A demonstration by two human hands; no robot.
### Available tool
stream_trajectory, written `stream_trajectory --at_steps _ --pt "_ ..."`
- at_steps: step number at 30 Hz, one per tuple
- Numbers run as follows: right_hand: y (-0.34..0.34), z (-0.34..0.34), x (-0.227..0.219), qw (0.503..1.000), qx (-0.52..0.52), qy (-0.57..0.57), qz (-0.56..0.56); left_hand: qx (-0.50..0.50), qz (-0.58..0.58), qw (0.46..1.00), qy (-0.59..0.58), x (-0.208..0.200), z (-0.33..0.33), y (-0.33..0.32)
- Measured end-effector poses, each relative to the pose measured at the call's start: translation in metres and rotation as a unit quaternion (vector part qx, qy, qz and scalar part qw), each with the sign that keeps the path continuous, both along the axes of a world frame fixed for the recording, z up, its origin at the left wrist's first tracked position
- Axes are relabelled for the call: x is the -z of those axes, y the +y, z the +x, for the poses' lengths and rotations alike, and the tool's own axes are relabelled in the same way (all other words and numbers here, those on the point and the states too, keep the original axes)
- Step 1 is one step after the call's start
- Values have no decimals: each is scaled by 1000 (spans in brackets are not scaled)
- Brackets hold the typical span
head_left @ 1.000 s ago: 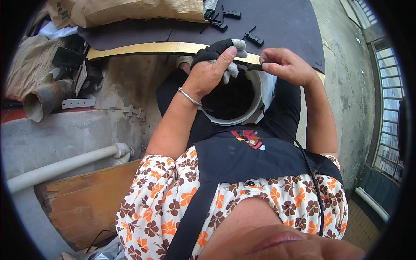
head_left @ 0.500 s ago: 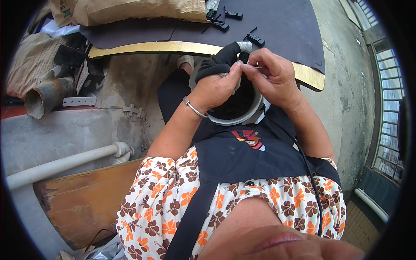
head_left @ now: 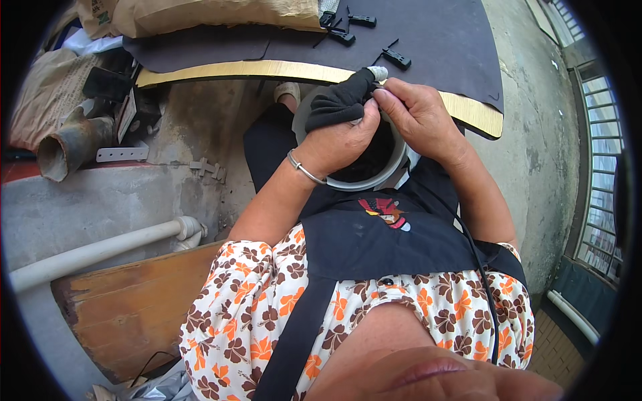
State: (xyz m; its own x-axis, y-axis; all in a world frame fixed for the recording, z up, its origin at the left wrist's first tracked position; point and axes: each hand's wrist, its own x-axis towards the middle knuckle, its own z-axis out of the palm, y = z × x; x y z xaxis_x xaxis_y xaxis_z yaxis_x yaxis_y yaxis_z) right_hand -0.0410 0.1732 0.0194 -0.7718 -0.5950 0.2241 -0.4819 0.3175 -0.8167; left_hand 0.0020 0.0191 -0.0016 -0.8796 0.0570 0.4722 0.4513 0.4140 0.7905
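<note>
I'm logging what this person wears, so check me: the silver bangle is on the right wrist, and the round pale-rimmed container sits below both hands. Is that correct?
Not quite. The head view shows the silver bangle on the wrist of the left hand, not the right hand. The round pale-rimmed container does sit below both hands.

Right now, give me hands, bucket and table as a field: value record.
left hand: black glove, pale at the tip; thumb bare
right hand: bare, fingers bent in beside the left thumb; any held piece too small to tell
bucket: round, pale, beneath the hands
table: dark cover, gold-coloured edge
on table: small black plastic parts, brown paper sack
</note>
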Motion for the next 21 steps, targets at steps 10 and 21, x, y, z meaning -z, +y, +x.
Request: stream_trajectory --at_steps 10,21 --pt "-17 -1 36 992 21 -68 -104 -68 -138 986 62 3 2 -1" --pt "10 -7 24 983 -28 -174 -45 55 297 928 -217 -9 5 -18"
